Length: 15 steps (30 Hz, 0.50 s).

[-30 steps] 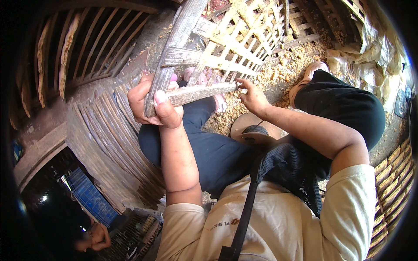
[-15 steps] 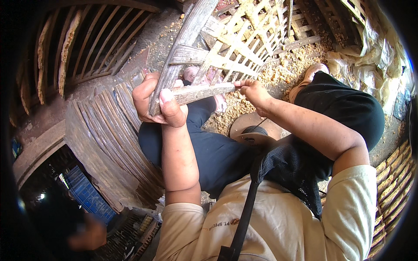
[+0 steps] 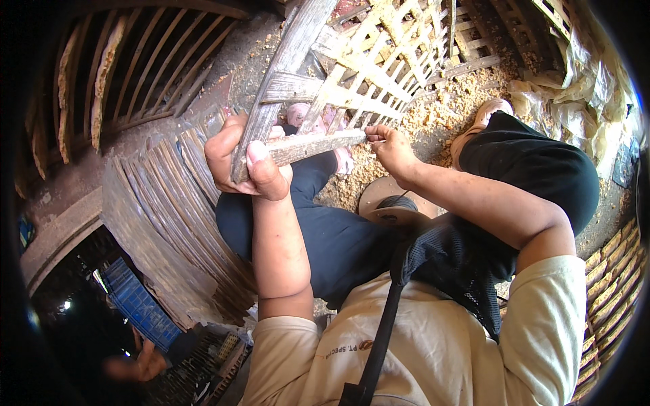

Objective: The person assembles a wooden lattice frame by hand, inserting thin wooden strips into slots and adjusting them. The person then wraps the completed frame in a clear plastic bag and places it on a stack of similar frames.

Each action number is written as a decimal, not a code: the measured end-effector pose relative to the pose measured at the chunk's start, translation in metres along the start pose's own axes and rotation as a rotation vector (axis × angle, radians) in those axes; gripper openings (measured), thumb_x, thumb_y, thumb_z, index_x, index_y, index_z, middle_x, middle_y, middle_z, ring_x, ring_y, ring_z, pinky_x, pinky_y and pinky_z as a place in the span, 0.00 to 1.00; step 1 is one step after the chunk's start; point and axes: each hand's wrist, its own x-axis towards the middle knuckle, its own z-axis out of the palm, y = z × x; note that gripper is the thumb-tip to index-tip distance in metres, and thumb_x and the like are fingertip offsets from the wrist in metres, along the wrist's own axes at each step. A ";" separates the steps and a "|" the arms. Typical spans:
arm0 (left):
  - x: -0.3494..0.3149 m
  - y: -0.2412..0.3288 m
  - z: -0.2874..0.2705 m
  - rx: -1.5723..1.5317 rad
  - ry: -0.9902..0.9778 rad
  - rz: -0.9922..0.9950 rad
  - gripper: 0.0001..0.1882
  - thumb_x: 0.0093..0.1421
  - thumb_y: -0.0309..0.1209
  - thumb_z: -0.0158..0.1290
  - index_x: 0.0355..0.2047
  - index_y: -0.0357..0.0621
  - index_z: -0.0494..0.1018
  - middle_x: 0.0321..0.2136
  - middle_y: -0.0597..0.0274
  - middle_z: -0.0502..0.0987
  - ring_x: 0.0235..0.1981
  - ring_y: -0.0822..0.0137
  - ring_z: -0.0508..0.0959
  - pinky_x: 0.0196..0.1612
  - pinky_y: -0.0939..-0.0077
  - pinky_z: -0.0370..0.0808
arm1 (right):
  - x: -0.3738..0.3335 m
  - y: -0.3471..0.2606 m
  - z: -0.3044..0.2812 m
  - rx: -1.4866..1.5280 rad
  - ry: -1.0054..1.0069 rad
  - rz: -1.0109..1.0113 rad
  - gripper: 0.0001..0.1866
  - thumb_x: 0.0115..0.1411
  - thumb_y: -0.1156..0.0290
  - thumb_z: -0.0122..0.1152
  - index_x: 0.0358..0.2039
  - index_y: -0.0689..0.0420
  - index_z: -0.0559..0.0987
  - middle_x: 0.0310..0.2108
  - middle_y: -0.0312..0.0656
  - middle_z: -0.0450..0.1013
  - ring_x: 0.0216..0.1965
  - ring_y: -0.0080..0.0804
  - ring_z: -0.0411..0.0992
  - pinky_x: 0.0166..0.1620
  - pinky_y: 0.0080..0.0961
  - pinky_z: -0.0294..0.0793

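Note:
A lattice rack of crossed wooden slats [image 3: 369, 64] stands tilted in front of me, with a weathered frame bar [image 3: 283, 68] along its left side. My left hand [image 3: 268, 177] is wrapped round the rack's near corner, thumb over the short wooden bar [image 3: 315, 144] that runs right from it. At that bar's right end, my right hand [image 3: 396, 152] is closed in a pinch; what lies between the fingertips is too small to make out. Below it, between my legs, sits a round brown spool-like thing [image 3: 396, 203] with a dark winding.
Yellowish crumbs [image 3: 433, 128] are strewn over the floor. Stacked thin sheets [image 3: 176, 210] stand at my left, with a blue crate [image 3: 139, 304] beyond them. Crumpled clear plastic [image 3: 582, 108] lies at the far right, above a slatted rack [image 3: 616, 291]. Another person's blurred hand [image 3: 145, 362] shows lower left.
My right hand has shifted very slightly at the bar's end, still pinched. My left hand keeps its hold on the corner. The other person's hand at lower left has moved.

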 end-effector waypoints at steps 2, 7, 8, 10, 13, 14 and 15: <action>0.000 0.000 0.000 0.008 0.004 -0.001 0.14 0.57 0.35 0.48 0.31 0.32 0.64 0.19 0.52 0.72 0.19 0.69 0.71 0.23 0.75 0.71 | -0.007 -0.009 -0.001 -0.054 0.026 0.023 0.16 0.57 0.78 0.50 0.47 0.59 0.77 0.38 0.50 0.77 0.39 0.37 0.76 0.46 0.30 0.73; 0.000 0.001 0.000 -0.014 -0.004 -0.004 0.15 0.57 0.36 0.48 0.31 0.32 0.64 0.18 0.52 0.72 0.18 0.69 0.71 0.23 0.76 0.70 | 0.002 -0.002 -0.006 -0.222 0.034 -0.058 0.12 0.61 0.79 0.50 0.44 0.61 0.76 0.30 0.35 0.72 0.27 0.19 0.65 0.31 0.21 0.67; 0.000 0.000 -0.001 -0.027 -0.006 -0.008 0.15 0.57 0.36 0.49 0.31 0.32 0.64 0.18 0.52 0.72 0.18 0.69 0.71 0.23 0.76 0.70 | 0.001 -0.006 -0.007 -0.258 0.031 -0.076 0.11 0.61 0.78 0.50 0.43 0.61 0.77 0.30 0.36 0.72 0.27 0.19 0.65 0.31 0.22 0.67; 0.000 -0.002 -0.002 -0.054 -0.011 -0.013 0.16 0.57 0.36 0.49 0.32 0.32 0.64 0.18 0.52 0.72 0.17 0.70 0.71 0.22 0.77 0.70 | -0.001 -0.013 -0.009 -0.279 0.031 -0.068 0.09 0.61 0.77 0.52 0.41 0.61 0.78 0.28 0.35 0.72 0.27 0.19 0.65 0.32 0.22 0.68; 0.000 0.001 0.001 -0.034 0.013 -0.028 0.16 0.57 0.36 0.49 0.31 0.32 0.64 0.17 0.52 0.71 0.17 0.70 0.71 0.22 0.77 0.70 | 0.000 -0.015 -0.009 -0.166 0.033 0.015 0.07 0.62 0.73 0.56 0.37 0.61 0.79 0.28 0.34 0.72 0.28 0.19 0.65 0.35 0.22 0.67; 0.000 0.000 0.001 -0.037 0.011 -0.019 0.16 0.57 0.36 0.49 0.31 0.32 0.64 0.18 0.52 0.71 0.17 0.69 0.71 0.22 0.76 0.71 | 0.004 -0.012 -0.008 -0.080 0.028 0.046 0.07 0.62 0.71 0.57 0.36 0.60 0.79 0.28 0.33 0.72 0.28 0.19 0.65 0.36 0.21 0.66; 0.001 -0.001 0.001 -0.039 0.010 -0.010 0.16 0.57 0.36 0.49 0.31 0.32 0.64 0.18 0.52 0.71 0.17 0.69 0.71 0.22 0.76 0.71 | 0.007 -0.009 -0.008 0.007 0.023 0.078 0.07 0.62 0.70 0.58 0.35 0.60 0.80 0.28 0.33 0.72 0.29 0.19 0.64 0.36 0.21 0.65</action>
